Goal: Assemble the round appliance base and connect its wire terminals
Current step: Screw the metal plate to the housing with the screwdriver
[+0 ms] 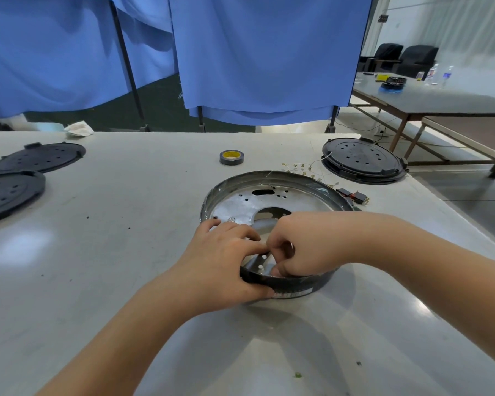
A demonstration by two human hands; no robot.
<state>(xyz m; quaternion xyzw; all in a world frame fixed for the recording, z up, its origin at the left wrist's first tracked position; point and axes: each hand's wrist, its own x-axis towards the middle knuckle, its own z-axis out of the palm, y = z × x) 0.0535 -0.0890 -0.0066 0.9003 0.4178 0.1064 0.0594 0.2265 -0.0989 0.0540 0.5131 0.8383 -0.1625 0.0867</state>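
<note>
Faintly, base (277,192) label (290,294) unreadable.

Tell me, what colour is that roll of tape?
Dark grey roll of tape, yellow inside; head view.

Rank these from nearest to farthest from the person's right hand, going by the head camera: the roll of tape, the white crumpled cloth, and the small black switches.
From the right hand:
1. Small black switches, just beyond the round metal base, to the right.
2. Roll of tape, farther back, near the table's middle.
3. White crumpled cloth, at the far left edge.
</note>
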